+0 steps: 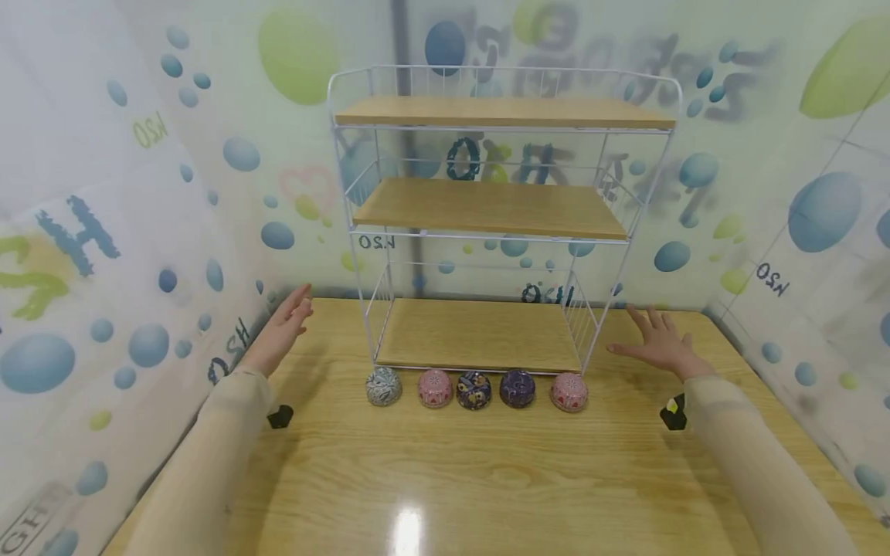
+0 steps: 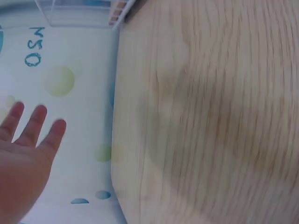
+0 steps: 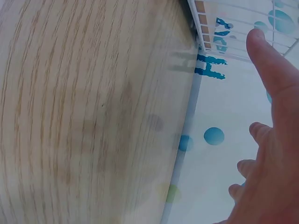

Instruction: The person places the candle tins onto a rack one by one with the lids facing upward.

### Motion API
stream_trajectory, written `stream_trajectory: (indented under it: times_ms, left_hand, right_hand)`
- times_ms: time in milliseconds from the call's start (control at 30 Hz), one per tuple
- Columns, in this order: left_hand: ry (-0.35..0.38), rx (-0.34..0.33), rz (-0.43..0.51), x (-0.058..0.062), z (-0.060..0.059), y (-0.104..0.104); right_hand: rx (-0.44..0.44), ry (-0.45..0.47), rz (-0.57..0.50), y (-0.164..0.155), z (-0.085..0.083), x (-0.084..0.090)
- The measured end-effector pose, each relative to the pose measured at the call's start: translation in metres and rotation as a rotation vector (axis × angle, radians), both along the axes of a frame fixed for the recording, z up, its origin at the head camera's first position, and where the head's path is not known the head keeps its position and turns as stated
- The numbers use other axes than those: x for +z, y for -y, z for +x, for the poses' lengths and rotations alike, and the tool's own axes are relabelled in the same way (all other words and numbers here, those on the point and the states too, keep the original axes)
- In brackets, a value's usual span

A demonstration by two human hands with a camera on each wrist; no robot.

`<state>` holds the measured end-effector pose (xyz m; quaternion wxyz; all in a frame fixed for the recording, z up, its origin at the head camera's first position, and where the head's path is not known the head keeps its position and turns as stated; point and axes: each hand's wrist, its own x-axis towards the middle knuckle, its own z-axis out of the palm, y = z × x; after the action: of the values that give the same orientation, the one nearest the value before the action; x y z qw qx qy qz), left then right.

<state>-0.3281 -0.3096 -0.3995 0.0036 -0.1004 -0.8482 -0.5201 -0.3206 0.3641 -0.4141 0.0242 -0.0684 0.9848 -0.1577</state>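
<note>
A white wire rack (image 1: 480, 235) with three wooden shelves stands at the back of the table. In front of its lowest shelf sits a row of small round tins: a grey-white patterned tin (image 1: 383, 386), a pink tin (image 1: 434, 388), a dark tin with yellowish flowers (image 1: 473, 391), a purple tin (image 1: 518, 388) and another pink tin (image 1: 569, 392). My left hand (image 1: 283, 328) is raised to the left of the rack, fingers extended and holding nothing. To the right of the rack my right hand (image 1: 659, 344) spreads its fingers, also holding nothing.
The wooden table (image 1: 445, 479) reaches back to a wall sheet (image 1: 306, 154) printed with blue and green dots. Similar sheets line both sides. A small black piece (image 1: 280, 417) shows beneath the left forearm, another black piece (image 1: 673, 417) beside the right wrist.
</note>
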Motion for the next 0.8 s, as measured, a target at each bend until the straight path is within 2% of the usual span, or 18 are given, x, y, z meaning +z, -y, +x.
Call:
stream_trajectory:
  times_ms: [133,233,600,800]
  left_hand:
    - [-0.044,-0.060,0.182,-0.002,0.003,-0.010]
    - [-0.062,-0.088,0.235,-0.005,0.004,-0.020]
    - [-0.056,-0.149,0.269,-0.014,0.001,-0.049]
    - [-0.039,-0.180,0.286,-0.015,0.002,-0.060]
  right_hand:
    - [0.010,0.004,-0.011,0.000,0.000,-0.001]
    - [0.017,0.002,-0.021,0.001,0.000,-0.002]
    - [0.036,0.010,-0.056,0.004,0.003,-0.004]
    - [0.086,-0.007,-0.087,0.009,0.006,0.000]
